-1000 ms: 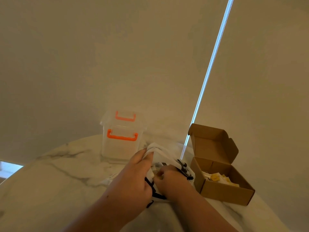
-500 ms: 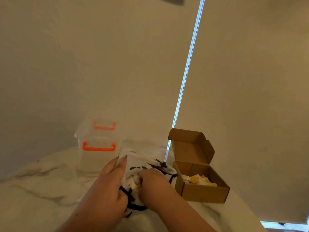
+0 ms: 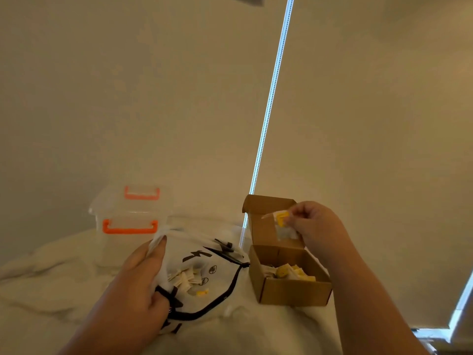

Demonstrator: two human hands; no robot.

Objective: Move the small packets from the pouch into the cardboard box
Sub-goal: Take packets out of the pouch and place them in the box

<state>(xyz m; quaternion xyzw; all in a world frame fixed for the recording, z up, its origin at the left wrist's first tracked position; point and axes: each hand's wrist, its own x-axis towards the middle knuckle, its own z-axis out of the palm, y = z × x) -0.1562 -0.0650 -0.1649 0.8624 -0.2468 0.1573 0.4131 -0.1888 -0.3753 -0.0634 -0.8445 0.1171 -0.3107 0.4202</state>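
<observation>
packet (image 3: pixel 282 222) over cardboard box (image 3: pixel 289 293)
right hand (image 3: pixel 314 226) pinches packet; drop it low inside. left hand (image 3: pixel 143 280) grips pouch (image 3: pixel 202 254) open.

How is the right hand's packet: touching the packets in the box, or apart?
Apart. Head view: right hand pinches packet before the lid; bare cardboard shows between it and boxed packets.

One pouch (image 3: pixel 202 245), one cardboard box (image 3: pixel 289 290), two hands (image 3: pixel 138 283) (image 3: pixel 317 226)
</observation>
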